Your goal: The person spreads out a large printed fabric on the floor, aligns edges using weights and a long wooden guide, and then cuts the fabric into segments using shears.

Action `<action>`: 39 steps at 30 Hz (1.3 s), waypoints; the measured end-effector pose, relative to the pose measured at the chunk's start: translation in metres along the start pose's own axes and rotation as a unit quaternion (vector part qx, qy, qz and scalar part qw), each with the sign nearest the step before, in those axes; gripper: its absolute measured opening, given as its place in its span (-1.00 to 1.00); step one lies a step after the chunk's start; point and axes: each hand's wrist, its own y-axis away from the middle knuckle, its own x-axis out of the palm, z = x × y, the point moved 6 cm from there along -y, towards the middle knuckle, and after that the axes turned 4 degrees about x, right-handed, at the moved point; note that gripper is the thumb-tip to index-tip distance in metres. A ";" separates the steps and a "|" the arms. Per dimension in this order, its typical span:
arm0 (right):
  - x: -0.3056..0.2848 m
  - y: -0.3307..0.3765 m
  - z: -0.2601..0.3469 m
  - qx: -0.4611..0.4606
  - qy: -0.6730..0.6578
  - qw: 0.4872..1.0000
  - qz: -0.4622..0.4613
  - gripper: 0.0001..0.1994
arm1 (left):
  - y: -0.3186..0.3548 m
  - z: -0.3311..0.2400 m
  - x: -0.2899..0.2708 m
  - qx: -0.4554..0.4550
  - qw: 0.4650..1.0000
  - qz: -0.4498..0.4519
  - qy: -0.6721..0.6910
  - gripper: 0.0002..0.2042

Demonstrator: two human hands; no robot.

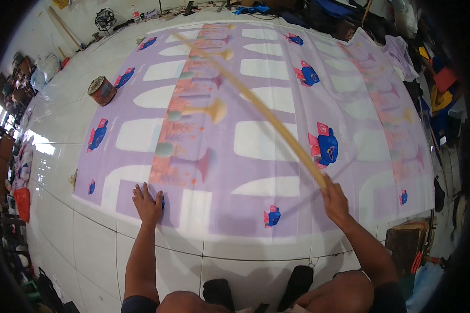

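A large sheet of lilac printed fabric (pixel 219 211) lies spread over the floor in front of me, with white shapes, orange bands and small blue-and-pink figures on it. My left hand (pixel 149 205) rests flat on its near edge, fingers spread, partly covering one of the blue figures. A long wooden stick (pixel 269 115) is held by one end in my right hand (pixel 334 199). It slants up and to the left across the fabric, its far end blurred near the top. Whether it touches the cloth I cannot tell.
A worn round tin (pixel 102 91) stands at the fabric's left edge. Piles of cloth and bags (pixel 444 99) line the right side. A small fan (pixel 105 20) and a bottle (pixel 136 14) are at the back. Cluttered shelves (pixel 2 172) stand left; white tiles (pixel 94 242) form the floor.
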 end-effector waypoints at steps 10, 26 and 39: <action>0.094 -0.163 0.050 -0.059 0.078 0.995 0.010 -0.51 | 0.001 -0.021 0.017 0.002 1.000 -0.020 0.011 -0.25; 0.106 -0.241 0.111 0.059 0.014 0.998 -0.006 -0.45 | -0.001 -0.016 0.006 -0.002 0.998 -0.042 0.050 -0.27; 0.087 -0.009 0.079 -0.107 0.034 0.993 0.047 -0.50 | 0.002 -0.021 0.015 0.016 0.997 -0.048 0.050 -0.31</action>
